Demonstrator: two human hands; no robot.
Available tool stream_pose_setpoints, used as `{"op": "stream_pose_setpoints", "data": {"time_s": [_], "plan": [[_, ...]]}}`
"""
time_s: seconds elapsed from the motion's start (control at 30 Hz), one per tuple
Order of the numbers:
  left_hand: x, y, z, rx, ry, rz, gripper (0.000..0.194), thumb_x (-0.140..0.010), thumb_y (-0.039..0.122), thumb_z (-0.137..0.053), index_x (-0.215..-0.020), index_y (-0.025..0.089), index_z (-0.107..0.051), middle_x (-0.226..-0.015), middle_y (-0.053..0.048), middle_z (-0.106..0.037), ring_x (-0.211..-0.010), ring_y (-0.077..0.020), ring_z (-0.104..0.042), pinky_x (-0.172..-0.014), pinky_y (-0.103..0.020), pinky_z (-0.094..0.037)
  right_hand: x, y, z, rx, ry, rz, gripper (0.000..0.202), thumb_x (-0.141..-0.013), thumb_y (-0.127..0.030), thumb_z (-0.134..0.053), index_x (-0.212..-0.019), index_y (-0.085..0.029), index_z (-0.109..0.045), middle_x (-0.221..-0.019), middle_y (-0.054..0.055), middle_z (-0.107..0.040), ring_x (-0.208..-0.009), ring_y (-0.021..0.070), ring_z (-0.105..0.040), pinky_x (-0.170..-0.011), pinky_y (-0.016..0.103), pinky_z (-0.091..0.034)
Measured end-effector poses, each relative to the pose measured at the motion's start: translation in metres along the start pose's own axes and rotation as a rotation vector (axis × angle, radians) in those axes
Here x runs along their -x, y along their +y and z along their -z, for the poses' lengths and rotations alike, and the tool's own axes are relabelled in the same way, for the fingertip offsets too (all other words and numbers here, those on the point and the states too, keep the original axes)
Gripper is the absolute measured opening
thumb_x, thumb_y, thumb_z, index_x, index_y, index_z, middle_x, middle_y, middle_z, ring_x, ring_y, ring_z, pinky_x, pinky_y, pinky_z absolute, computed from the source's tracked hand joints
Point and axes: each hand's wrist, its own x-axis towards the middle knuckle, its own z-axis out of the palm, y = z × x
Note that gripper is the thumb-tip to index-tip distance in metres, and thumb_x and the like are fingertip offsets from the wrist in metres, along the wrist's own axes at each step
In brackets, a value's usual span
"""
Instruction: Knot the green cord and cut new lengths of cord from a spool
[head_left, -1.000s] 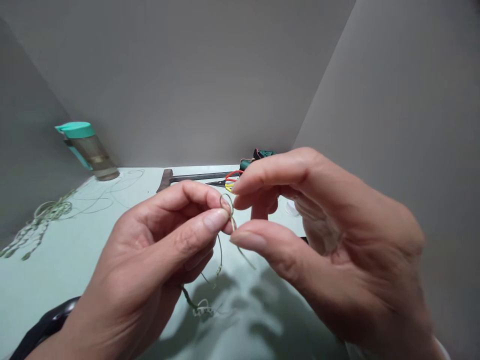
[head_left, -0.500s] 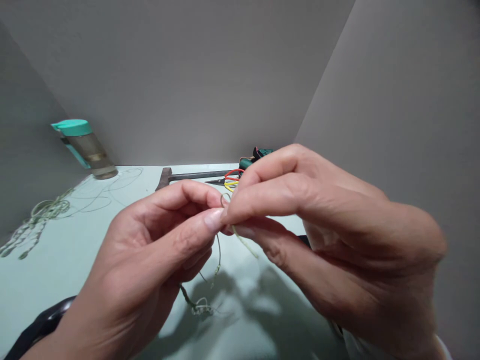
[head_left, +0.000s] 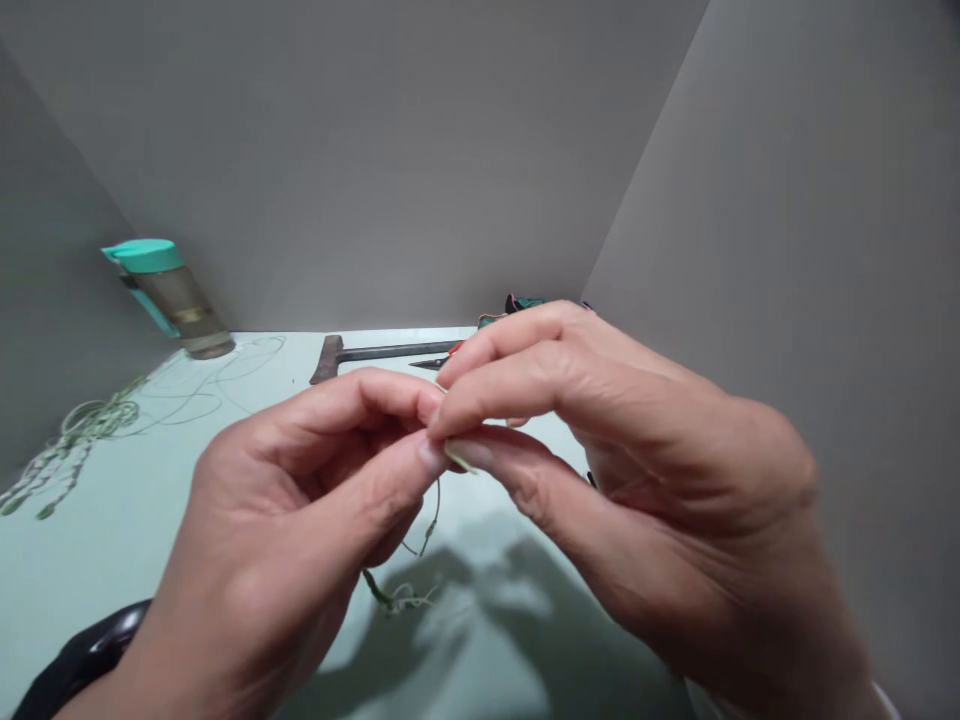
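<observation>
My left hand point(head_left: 315, 500) pinches a thin green cord between thumb and forefinger. Against those fingertips, my right hand point(head_left: 600, 440) is closed on the same green cord point(head_left: 462, 462), whose short pale end sticks out over the right thumb. Thin strands point(head_left: 433, 520) hang down beneath the left fingers. Lower still, a dark green braided piece point(head_left: 376, 588) with frayed, curly pale ends dangles under the left hand. The fingers hide the place where the cord is worked.
A bottle with a turquoise lid point(head_left: 180, 300) stands at the back left. Near it lie knotted green cords point(head_left: 82, 430) and loose loops of thread point(head_left: 202, 395). A hammer point(head_left: 328, 358) and scissors point(head_left: 431, 364) lie behind my hands, beside a dark green item point(head_left: 525, 302). Grey walls point(head_left: 360, 180) enclose the table.
My right hand has shifted left and closed in on the left fingertips. The small cord loop above the fingers no longer shows, and less of the pale cord end sticks out.
</observation>
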Motion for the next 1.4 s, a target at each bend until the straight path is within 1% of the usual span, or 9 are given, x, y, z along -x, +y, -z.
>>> {"op": "stream_pose_setpoints", "data": {"time_s": [0.17,0.27,0.43,0.5,0.6,0.77,0.93,1.3,1.4], "plan": [[-0.001,0.0,0.002,0.016,-0.078,0.006,0.008,-0.084,0.042,-0.082,-0.084,0.034,-0.08,-0.055,0.003,-0.048,-0.045,-0.0084,-0.038,-0.038,-0.017,-0.034,-0.002,-0.004,0.001,-0.019,0.01,0.026,0.025,-0.093,-0.002,-0.068,-0.096,-0.025,-0.074,-0.099,-0.001,-0.071,-0.093,0.0106,-0.072,-0.084,0.019,-0.06],[0.002,0.0,0.004,-0.047,-0.055,-0.061,0.01,-0.086,0.044,-0.082,-0.089,0.035,-0.081,-0.061,0.003,-0.056,-0.047,-0.0076,-0.044,-0.04,-0.014,-0.04,-0.003,-0.006,0.004,0.024,0.013,0.034,0.031,-0.093,0.001,-0.068,-0.099,-0.028,-0.074,-0.095,-0.003,-0.07,-0.088,0.0077,-0.069,-0.082,0.017,-0.058],[0.003,-0.001,0.002,-0.102,-0.01,-0.117,0.009,-0.086,0.042,-0.083,-0.092,0.036,-0.081,-0.085,0.002,-0.073,-0.066,-0.0116,-0.063,-0.055,-0.015,-0.055,-0.002,-0.006,0.007,-0.012,0.003,0.039,0.032,-0.096,-0.004,-0.062,-0.101,-0.033,-0.074,-0.091,-0.005,-0.067,-0.08,0.0112,-0.068,-0.078,0.026,-0.061],[0.001,-0.002,0.001,-0.096,-0.003,-0.137,0.008,-0.087,0.043,-0.082,-0.091,0.036,-0.081,-0.079,0.002,-0.073,-0.06,-0.0109,-0.06,-0.051,-0.016,-0.053,-0.001,-0.006,0.006,-0.073,0.016,0.015,0.03,-0.097,-0.006,-0.06,-0.101,-0.033,-0.074,-0.092,-0.003,-0.068,-0.083,0.0135,-0.069,-0.08,0.029,-0.063],[0.0,-0.003,0.0,-0.047,-0.019,-0.124,0.008,-0.088,0.043,-0.081,-0.088,0.035,-0.081,-0.059,0.004,-0.06,-0.046,-0.0067,-0.048,-0.04,-0.012,-0.043,-0.003,-0.005,0.004,-0.188,0.028,-0.089,0.024,-0.093,-0.008,-0.064,-0.097,-0.03,-0.073,-0.09,-0.003,-0.069,-0.084,0.015,-0.07,-0.081,0.03,-0.066],[0.001,-0.001,-0.002,-0.025,-0.009,-0.128,0.011,-0.088,0.042,-0.082,-0.086,0.031,-0.082,-0.061,0.003,-0.06,-0.045,-0.0052,-0.047,-0.038,-0.01,-0.042,-0.009,-0.004,0.007,-0.378,-0.046,-0.29,0.009,-0.091,-0.018,-0.072,-0.09,-0.026,-0.072,-0.085,-0.005,-0.074,-0.079,0.015,-0.074,-0.074,0.026,-0.068],[0.002,-0.002,-0.002,-0.059,0.012,-0.151,0.011,-0.087,0.04,-0.082,-0.085,0.029,-0.082,-0.052,0.004,-0.048,-0.042,-0.0062,-0.043,-0.035,-0.011,-0.04,-0.009,-0.001,0.007,-0.454,-0.053,-0.34,0.007,-0.088,-0.028,-0.078,-0.091,-0.028,-0.072,-0.087,-0.005,-0.075,-0.083,0.0159,-0.076,-0.077,0.025,-0.067],[0.001,0.005,-0.002,-0.024,0.048,-0.064,0.012,-0.085,0.037,-0.083,-0.078,0.029,-0.08,-0.067,0.001,-0.064,-0.043,-0.0058,-0.047,-0.03,-0.013,-0.029,-0.007,-0.002,-0.002,-0.562,0.049,-0.397,0.02,-0.089,-0.01,-0.07,-0.092,-0.029,-0.066,-0.086,-0.009,-0.067,-0.088,0.0104,-0.072,-0.081,0.021,-0.065],[0.002,0.004,-0.001,-0.036,0.046,-0.07,0.012,-0.087,0.037,-0.081,-0.079,0.029,-0.079,-0.067,0.0,-0.064,-0.045,-0.007,-0.048,-0.033,-0.013,-0.038,-0.008,0.001,-0.003,-0.587,0.047,-0.376,0.018,-0.089,-0.011,-0.071,-0.092,-0.027,-0.064,-0.085,-0.008,-0.067,-0.085,0.0096,-0.07,-0.08,0.02,-0.064]]}}
